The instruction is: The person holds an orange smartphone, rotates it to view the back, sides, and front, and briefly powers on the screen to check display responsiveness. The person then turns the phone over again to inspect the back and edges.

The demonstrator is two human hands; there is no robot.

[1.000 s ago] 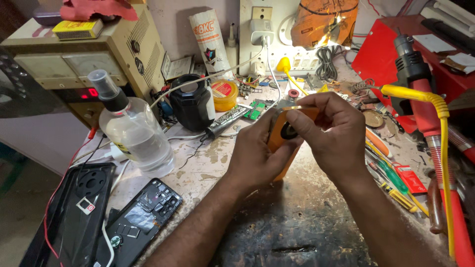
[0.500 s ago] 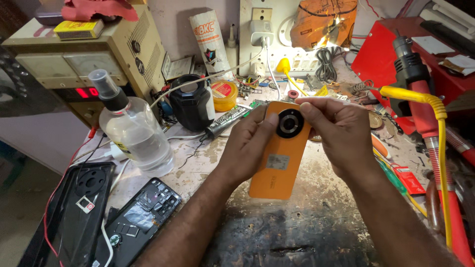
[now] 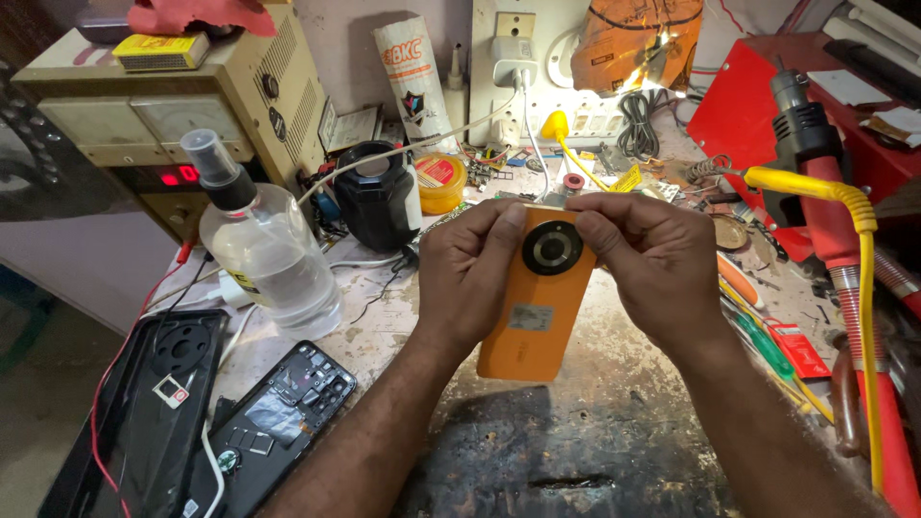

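Observation:
Both of my hands hold an orange phone back cover (image 3: 531, 321) upright over the worn bench, its round black camera ring (image 3: 552, 248) facing me. My left hand (image 3: 467, 273) grips its left edge, thumb next to the ring. On the right, my right hand (image 3: 652, 264) pinches the top corner, thumb touching the ring's rim. A small grey sticker sits at the cover's middle.
An opened black phone (image 3: 273, 422) and a black phone frame (image 3: 153, 403) lie at the front left. A clear spray bottle (image 3: 264, 245), a black jar (image 3: 376, 206), a beige power supply (image 3: 153, 105), a red hot-air tool with yellow cable (image 3: 844, 230) and screwdrivers (image 3: 767, 336) surround the bench.
The orange cover was bunched between my hands a second ago. It has since been turned and lifted so its back and camera ring face me, and is held steady.

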